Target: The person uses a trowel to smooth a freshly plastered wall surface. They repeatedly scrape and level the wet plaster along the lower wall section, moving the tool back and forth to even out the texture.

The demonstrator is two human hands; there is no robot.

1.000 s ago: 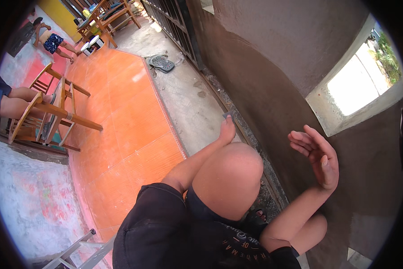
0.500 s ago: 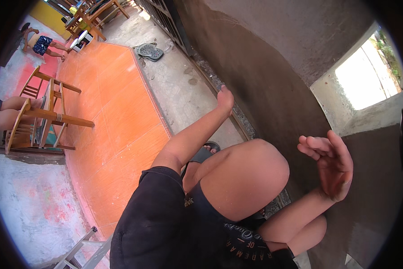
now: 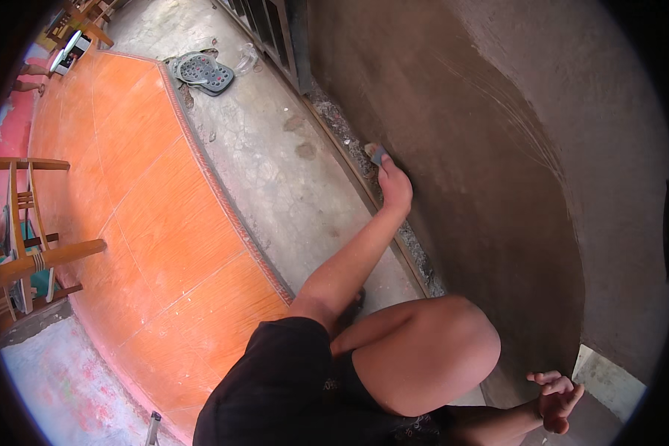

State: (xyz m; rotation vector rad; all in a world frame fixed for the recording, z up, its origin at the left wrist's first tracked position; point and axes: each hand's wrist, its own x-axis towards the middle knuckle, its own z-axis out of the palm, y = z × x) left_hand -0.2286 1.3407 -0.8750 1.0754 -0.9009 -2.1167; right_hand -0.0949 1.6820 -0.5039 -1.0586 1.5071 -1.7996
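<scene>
My left hand [image 3: 395,186] reaches forward along the base of the brown plastered wall [image 3: 453,149], gripping a small flat grey piece [image 3: 380,156], too small to name exactly. Its tip is at the rough gravelly strip [image 3: 342,126] beside the wall, with a small tan lump by it. My right hand [image 3: 556,401] is low at the right, near the wall and a pale patch on it, empty, with fingers spread and bent. My bare knee [image 3: 438,349] is raised between my forearms.
Orange tiled floor [image 3: 148,245] lies left of a concrete strip [image 3: 260,149] with grey sandals [image 3: 204,70]. Wooden chairs [image 3: 26,264], another person's bare legs [image 3: 29,85], a ladder's tip [image 3: 153,424] and a white container [image 3: 72,52] are at the left. A barred gate [image 3: 267,30] is ahead.
The view has swung along the wall, so the window has left it. My left arm has stretched farther forward along the wall base; my right hand has moved lower.
</scene>
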